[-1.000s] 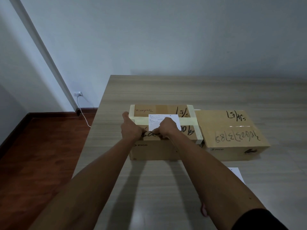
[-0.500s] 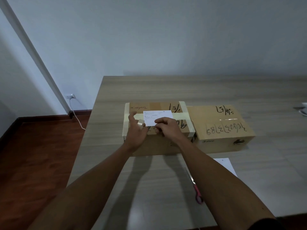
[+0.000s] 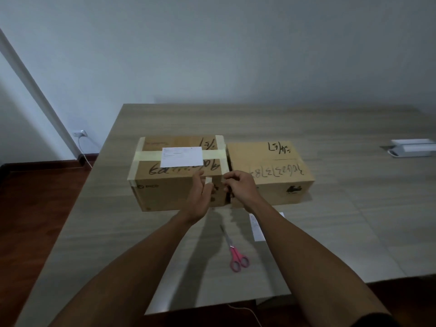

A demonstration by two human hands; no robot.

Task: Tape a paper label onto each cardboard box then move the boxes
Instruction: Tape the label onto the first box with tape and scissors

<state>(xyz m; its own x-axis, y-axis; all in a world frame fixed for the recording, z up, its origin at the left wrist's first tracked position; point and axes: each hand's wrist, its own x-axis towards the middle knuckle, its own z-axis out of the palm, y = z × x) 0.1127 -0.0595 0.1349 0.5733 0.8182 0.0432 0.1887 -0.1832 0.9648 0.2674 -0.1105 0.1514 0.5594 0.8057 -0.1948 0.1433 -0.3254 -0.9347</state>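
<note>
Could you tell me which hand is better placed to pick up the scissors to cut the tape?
Probably the right hand: the scissors lie beneath its forearm, and the left hand holds the tape roll.

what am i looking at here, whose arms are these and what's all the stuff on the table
There is no machine here. A person wears a camera on their head, so the picture looks forward and down along their own two bare arms.

On the wooden table stand two cardboard boxes side by side. The left box carries a white paper label on top; the right box has none. Nearer the person lie pink-handled scissors and a loose paper sheet, partly hidden by the right arm. Something white sits at the far right edge, too unclear to name.

The left hand holds a small roll of tape. The right hand pinches near it, apparently at the tape's end.
</note>
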